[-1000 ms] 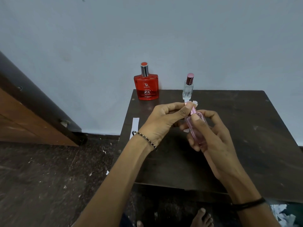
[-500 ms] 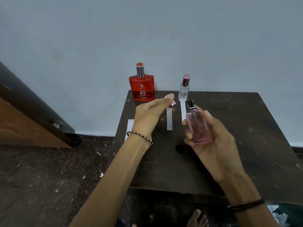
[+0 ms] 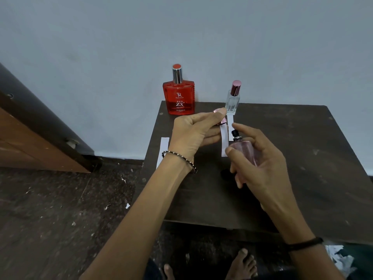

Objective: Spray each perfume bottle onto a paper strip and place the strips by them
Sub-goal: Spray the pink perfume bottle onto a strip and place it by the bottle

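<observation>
while the right hand (image 3: 260,164) grips it, the pink bottle (image 3: 245,151) nearly touches the strip (image 3: 224,142).

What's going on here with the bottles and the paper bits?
A person is testing perfumes at a dark table. The right hand holds a pink bottle, uncapped, with the forefinger over its nozzle. The left hand holds the pink cap and a paper strip right beside the nozzle, ready for a spray. A red bottle and a small clear bottle stand capped by the wall; a strip lies in front of the clear one.
</observation>
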Action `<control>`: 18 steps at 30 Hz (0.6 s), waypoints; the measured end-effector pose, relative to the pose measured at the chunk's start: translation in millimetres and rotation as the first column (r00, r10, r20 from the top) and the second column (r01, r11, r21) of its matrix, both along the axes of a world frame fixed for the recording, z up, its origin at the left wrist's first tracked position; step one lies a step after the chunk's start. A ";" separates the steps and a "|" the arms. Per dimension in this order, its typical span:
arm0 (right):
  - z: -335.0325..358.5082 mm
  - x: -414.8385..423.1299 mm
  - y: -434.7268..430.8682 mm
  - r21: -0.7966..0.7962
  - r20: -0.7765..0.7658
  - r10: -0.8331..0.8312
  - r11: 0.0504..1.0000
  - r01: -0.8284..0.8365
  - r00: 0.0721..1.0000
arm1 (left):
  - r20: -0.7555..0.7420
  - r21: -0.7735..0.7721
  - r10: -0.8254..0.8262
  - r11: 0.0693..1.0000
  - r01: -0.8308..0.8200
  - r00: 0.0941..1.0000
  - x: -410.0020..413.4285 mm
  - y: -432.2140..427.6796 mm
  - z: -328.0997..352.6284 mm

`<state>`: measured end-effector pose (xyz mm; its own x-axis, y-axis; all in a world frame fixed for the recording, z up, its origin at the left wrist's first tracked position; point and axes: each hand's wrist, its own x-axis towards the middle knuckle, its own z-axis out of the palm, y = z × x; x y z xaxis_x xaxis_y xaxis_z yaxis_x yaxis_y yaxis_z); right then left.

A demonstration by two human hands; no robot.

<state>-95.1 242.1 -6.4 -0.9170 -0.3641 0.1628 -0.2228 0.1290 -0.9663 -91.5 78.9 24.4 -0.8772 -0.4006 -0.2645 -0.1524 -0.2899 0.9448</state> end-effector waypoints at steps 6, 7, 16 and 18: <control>-4.7 -1.1 -6.8 0.190 -0.264 -0.075 0.974 0.128 0.962 | -0.001 -0.030 -0.062 0.998 0.062 0.998 0.7 5.3 2.1; -5.2 -1.8 -7.5 0.195 -0.278 -0.072 0.972 0.130 0.958 | -0.002 -0.032 -0.069 0.997 0.069 0.998 0.9 5.7 2.3; -5.1 -1.4 -9.6 0.218 -0.370 -0.083 0.960 0.173 0.925 | 0.021 0.037 -0.075 0.997 0.074 0.997 2.4 9.3 3.4; -5.9 -2.3 -9.5 0.225 -0.368 -0.077 0.959 0.170 0.926 | 0.028 0.041 -0.075 0.996 0.074 0.997 2.2 9.8 3.4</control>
